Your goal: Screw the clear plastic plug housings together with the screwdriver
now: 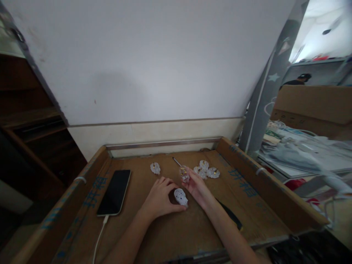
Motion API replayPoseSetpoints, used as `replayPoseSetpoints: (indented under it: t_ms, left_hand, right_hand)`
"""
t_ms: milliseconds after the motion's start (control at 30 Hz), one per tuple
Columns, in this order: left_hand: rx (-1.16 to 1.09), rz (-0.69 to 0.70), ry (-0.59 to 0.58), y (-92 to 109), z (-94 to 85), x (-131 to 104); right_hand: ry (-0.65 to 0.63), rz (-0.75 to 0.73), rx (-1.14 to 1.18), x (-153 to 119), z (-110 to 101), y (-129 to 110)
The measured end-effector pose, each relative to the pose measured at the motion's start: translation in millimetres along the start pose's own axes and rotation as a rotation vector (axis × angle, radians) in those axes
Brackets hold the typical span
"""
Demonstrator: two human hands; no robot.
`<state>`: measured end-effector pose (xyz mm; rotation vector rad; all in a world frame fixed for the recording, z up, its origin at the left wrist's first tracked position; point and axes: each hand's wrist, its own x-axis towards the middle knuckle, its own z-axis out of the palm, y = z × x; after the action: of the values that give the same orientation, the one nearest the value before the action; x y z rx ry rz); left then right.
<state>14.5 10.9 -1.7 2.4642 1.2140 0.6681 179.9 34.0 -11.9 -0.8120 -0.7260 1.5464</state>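
Observation:
My left hand point(162, 198) curves around a white plastic plug cover point(180, 197) lying on the cardboard, thumb at its lower end and index finger by its upper end. In my right hand point(196, 187) is a clear plastic plug half point(184, 174) with brass parts inside, gripped between thumb and fingers. Just beyond it lies a screwdriver point(176, 161), partly hidden by the plug half. A similar clear plug piece point(155, 168) rests to the left. Several more clear plug pieces point(204, 165) sit clustered to the right of my right hand.
A cardboard tray with raised sides point(236, 167) forms the work surface. On its left lies a phone point(114, 192) with a white cable point(99, 238). A dark-handled tool point(229, 214) is partly under my right forearm. A person point(298, 79) is in the far right background.

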Motion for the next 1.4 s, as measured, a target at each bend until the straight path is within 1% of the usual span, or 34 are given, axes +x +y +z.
replayPoseSetpoints:
  t_ms: [100, 167, 333, 500, 667, 867, 1033, 1167, 1300, 1400]
  left_hand:
    - [0.009, -0.02, 0.034, -2.1, 0.0, 1.1]
    - [0.008, -0.047, 0.071, -5.4, -3.1, 1.8]
    - [0.006, -0.117, 0.144, -12.8, -10.4, 2.8]
    - [-0.065, -0.1, 0.166, -13.0, -7.9, 2.5]
    - [-0.137, -0.088, 0.214, -11.7, -5.9, 2.5]
    - [-0.208, -0.105, 0.224, -7.1, -4.1, 3.1]
    - [-0.261, -0.145, 0.27, -7.4, -1.7, 3.1]
    - [-0.3, -0.136, 0.288, -9.2, -0.1, 3.3]
    - [-0.421, -0.135, 0.285, -8.3, 1.1, 4.6]
    - [-0.569, -0.15, 0.286, -7.8, 2.0, 6.7]
  right_hand:
    - [-0.013, -0.017, -0.095, -2.0, 6.7, 3.2]
    - [-0.012, -0.056, -0.171, -1.8, 8.5, 4.5]
    - [0.013, -0.255, -0.407, -1.1, 8.3, 9.4]
    - [0.011, -0.452, -0.677, -8.8, 11.3, 15.1]
    - [0.015, -0.578, -0.846, -10.9, 10.1, 15.3]
    - [-0.022, -0.654, -0.961, -10.7, 8.4, 17.1]
    - [-0.016, -0.704, -0.981, -11.0, 9.3, 16.9]
    - [0.005, -0.737, -0.995, -11.4, 9.7, 15.7]
    - [-0.01, -0.759, -1.038, -14.8, 11.2, 13.3]
    - [-0.063, -0.764, -1.075, -17.9, 11.7, 11.9]
